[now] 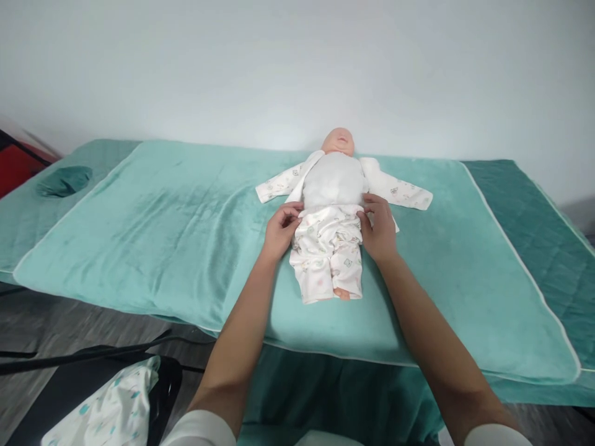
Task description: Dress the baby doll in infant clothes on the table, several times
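Note:
A baby doll lies on its back on a teal blanket, head toward the wall. It has a white cloth torso and an open printed white jacket with the sleeves spread out. Printed white trousers cover its legs, and one foot shows at the hem. My left hand grips the left side of the trousers' waistband with fingers curled. On the right side of the waistband, my right hand is closed in the same way.
The blanket covers a darker green padded table against a white wall. A dark green bundle lies at the far left. Below left, a black stand holds a printed white cloth. Something red is at the left edge.

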A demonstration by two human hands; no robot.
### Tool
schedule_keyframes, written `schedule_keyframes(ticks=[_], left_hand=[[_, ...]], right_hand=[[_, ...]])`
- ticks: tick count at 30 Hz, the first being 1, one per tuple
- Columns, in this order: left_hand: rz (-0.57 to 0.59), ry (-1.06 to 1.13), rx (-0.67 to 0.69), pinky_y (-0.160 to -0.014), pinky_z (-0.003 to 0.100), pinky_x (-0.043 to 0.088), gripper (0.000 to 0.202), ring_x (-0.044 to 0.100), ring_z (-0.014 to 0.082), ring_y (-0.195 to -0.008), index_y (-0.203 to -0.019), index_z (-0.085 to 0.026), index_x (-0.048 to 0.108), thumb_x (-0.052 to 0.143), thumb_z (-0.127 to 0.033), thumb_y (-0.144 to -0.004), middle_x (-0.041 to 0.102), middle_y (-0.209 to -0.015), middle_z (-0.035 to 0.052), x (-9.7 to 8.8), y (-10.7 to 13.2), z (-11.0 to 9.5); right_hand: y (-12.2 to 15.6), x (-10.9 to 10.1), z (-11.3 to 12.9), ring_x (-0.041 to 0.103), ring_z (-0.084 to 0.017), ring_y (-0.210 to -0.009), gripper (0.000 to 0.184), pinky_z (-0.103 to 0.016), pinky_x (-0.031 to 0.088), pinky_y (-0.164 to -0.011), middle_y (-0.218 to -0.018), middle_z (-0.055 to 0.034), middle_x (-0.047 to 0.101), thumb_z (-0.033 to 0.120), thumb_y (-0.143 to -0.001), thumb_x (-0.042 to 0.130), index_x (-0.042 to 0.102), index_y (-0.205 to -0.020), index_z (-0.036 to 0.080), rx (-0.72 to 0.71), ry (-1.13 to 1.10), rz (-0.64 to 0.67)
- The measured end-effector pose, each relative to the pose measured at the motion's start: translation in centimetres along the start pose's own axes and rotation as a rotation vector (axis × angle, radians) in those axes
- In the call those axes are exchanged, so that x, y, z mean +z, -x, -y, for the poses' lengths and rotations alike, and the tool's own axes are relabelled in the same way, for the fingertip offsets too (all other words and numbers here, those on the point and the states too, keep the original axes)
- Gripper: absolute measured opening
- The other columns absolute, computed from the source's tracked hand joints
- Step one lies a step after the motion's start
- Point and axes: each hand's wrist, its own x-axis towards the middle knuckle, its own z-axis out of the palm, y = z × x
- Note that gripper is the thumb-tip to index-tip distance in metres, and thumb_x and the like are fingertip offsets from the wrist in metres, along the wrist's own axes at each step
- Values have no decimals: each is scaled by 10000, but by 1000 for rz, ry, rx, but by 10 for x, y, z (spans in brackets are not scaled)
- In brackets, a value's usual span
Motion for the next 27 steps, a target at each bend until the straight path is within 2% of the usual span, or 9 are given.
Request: schedule_keyframes(ticks=[3,5,8,10,14,16,20,24,27], left_hand=[[-2,-25,-4,-925,327,500,159,649,204,-1119,-863,-204,620,722,-323,-837,707,-1201,101,4,0,2],[35,-58,-5,-923,334,504,171,645,213,-1131,-884,-206,631,712,-355,-857,699,-1206,104,4,0,1],[95,-135,27,-887,320,508,202,626,208,-1099,-955,-217,687,731,-386,-852,658,-1196,95,4,-2,-2],[100,-191,41,-857,313,504,226,610,196,-1047,-1000,-227,704,739,-390,-848,623,-1180,89,5,-4,-3],[77,-251,54,-919,333,475,215,563,218,-1134,-938,-220,668,772,-358,-810,568,-1257,94,9,-12,-1],[103,-228,28,-909,329,471,222,558,220,-1138,-880,-210,632,782,-347,-792,548,-1294,95,10,-17,-1],[153,-199,-17,-869,318,473,247,578,209,-1078,-787,-197,578,755,-367,-817,583,-1252,92,9,-25,-4],[124,-158,-30,-873,308,463,233,596,187,-1013,-794,-203,559,718,-361,-858,654,-1162,67,9,-33,-4],[42,-166,-35,-787,289,442,223,572,156,-836,-830,-222,524,674,-371,-902,647,-938,15,12,-50,3]], right_hand=[[-6,3,-1,675,-247,-1009,77,-428,535,-865,-1157,-112,703,327,-1003,501,505,-974,255,109,28,36],[-15,5,-5,675,-233,-864,99,-390,518,-771,-1009,-76,718,353,-991,511,525,-989,254,194,50,57],[-34,12,-14,610,-212,-699,132,-349,454,-675,-758,-5,643,375,-937,570,508,-934,258,280,54,64],[-45,19,-19,555,-188,-647,164,-329,423,-648,-691,28,574,376,-908,600,482,-900,262,317,-7,50],[-48,30,-23,535,-162,-685,216,-308,443,-672,-755,32,569,433,-917,618,487,-907,262,381,-176,-17],[-44,31,-24,530,-158,-699,225,-310,454,-689,-772,29,573,457,-929,619,517,-906,258,396,-212,-4],[-42,26,-25,534,-174,-755,279,-330,459,-721,-789,4,553,472,-955,600,536,-807,245,316,-177,36],[-47,22,-23,577,-211,-895,352,-360,472,-798,-901,-47,596,520,-985,548,515,-771,242,154,-88,20],[-48,18,-23,578,-205,-794,386,-355,456,-746,-829,-33,619,586,-997,488,547,-820,248,193,-23,68]])
